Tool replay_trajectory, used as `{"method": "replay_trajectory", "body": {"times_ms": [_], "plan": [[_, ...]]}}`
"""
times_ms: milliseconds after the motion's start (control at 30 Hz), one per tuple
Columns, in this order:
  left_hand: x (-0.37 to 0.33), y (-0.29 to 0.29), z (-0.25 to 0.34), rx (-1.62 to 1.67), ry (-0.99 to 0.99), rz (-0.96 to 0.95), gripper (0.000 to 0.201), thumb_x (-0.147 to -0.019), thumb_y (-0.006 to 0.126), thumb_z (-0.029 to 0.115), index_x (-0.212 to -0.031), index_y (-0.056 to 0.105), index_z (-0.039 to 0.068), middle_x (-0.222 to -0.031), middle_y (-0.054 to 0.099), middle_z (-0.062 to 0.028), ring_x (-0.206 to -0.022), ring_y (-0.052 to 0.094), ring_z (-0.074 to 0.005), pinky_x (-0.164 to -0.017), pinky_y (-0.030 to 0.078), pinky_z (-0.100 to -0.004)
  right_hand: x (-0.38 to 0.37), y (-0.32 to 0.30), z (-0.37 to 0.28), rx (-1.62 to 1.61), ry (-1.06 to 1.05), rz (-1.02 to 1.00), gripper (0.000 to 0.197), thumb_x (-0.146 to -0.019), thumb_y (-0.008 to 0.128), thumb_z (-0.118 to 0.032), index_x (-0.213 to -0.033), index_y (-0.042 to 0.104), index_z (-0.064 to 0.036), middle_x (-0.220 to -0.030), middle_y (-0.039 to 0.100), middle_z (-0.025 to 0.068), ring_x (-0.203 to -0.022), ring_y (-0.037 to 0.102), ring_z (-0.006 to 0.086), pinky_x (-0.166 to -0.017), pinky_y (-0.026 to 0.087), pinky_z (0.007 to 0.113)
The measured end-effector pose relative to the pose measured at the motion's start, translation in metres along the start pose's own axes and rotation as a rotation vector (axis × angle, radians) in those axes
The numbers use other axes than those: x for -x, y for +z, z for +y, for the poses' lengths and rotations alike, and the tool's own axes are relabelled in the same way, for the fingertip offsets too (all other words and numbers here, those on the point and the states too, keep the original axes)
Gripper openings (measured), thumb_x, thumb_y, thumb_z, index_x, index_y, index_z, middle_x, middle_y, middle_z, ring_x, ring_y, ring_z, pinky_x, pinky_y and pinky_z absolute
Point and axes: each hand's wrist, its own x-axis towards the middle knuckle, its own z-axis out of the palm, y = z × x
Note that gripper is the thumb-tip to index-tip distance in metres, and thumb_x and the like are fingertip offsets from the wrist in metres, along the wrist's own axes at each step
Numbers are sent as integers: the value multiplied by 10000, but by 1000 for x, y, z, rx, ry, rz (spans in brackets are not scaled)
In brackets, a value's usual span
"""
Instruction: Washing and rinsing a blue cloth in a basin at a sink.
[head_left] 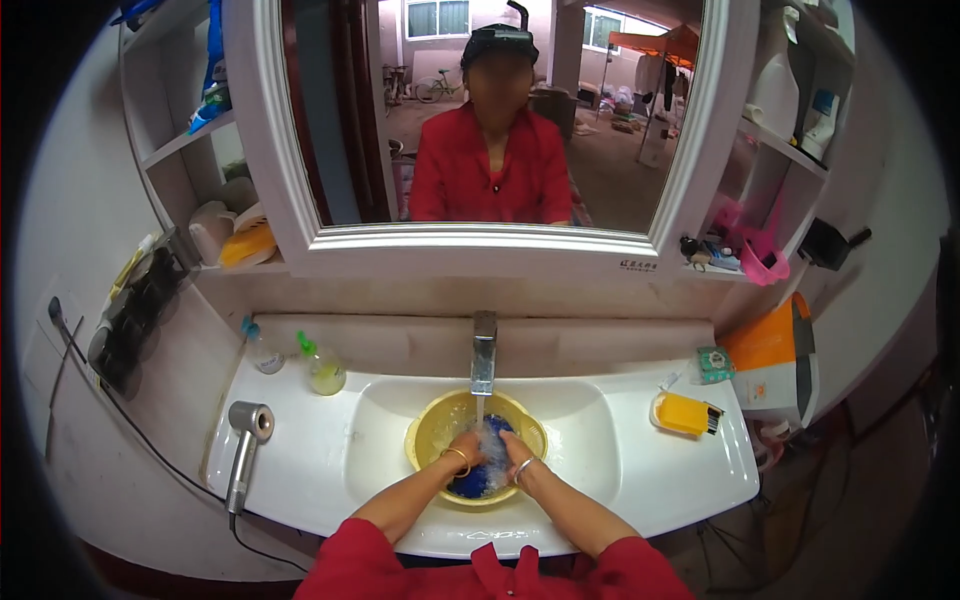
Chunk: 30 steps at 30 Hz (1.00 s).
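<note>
A yellow plastic basin (414, 436) sits in the white sink (585, 430) under the running faucet (483, 352). Water pours onto a wet blue cloth (470, 486) inside it and splashes white. At the cloth's left side, my left hand (466, 448), with a gold bangle at the wrist, has its fingers closed on the fabric. Opposite it, my right hand (517, 453), wearing a silver bangle, grips the cloth's right side. Splashing water partly hides the fingertips of both hands.
On the left counter lie a corded hair dryer (246, 440) and two pump bottles (325, 372). To the right are a yellow brush-like item (686, 413) and a green packet (714, 365). A framed mirror (480, 238) and shelves rise behind; an orange-and-white box (775, 350) stands at right.
</note>
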Motion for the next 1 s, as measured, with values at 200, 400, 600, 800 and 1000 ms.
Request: {"method": "replay_trajectory", "body": {"times_ms": [200, 400, 600, 800, 1000], "plan": [[85, -79, 118, 640, 515, 196, 292, -638, 630, 136, -920, 600, 70, -888, 615, -99, -821, 577, -229, -779, 450, -318, 33, -5, -28, -371, 119, -214, 399, -876, 407, -427, -1065, 553, -108, -1002, 601, 101, -866, 596, 241, -713, 511, 419], [98, -72, 131, 181, 553, 567, 256, -713, 647, 228, -910, 557, 93, -826, 545, -135, -757, 560, -333, -633, 475, -414, 34, -8, -16, -654, -36, -404, 385, -885, 405, -429, -1044, 567, -118, -1005, 604, 92, -867, 601, 208, -721, 517, 385], [58, -59, 43, -4, 344, 266, 325, -775, 574, 266, -1065, 485, 149, -1076, 462, -192, -898, 527, -389, -750, 459, -451, 62, -34, -46, -548, 17, -319, 332, -895, 451, -349, -1003, 568, -58, -962, 621, 78, -812, 628, 189, -767, 522, 345], [71, -55, 53, -511, 66, -70, 582, -779, 539, 498, -1296, 369, 288, -1413, 163, -196, -1229, 235, -465, -917, 290, -611, 74, -44, -66, 396, -132, -158, 449, -820, 584, -284, -1167, 469, -23, -1120, 545, 158, -1013, 541, 260, -804, 470, 429], [48, -35, 46, -721, 237, -391, 679, -742, 588, 488, -1334, 344, 260, -1427, 134, -190, -1242, 158, -522, -905, 233, -683, -14, -37, 6, 673, -605, -25, 498, -814, 591, -289, -1200, 464, -1, -1136, 530, 164, -1009, 524, 222, -797, 468, 367]]}}
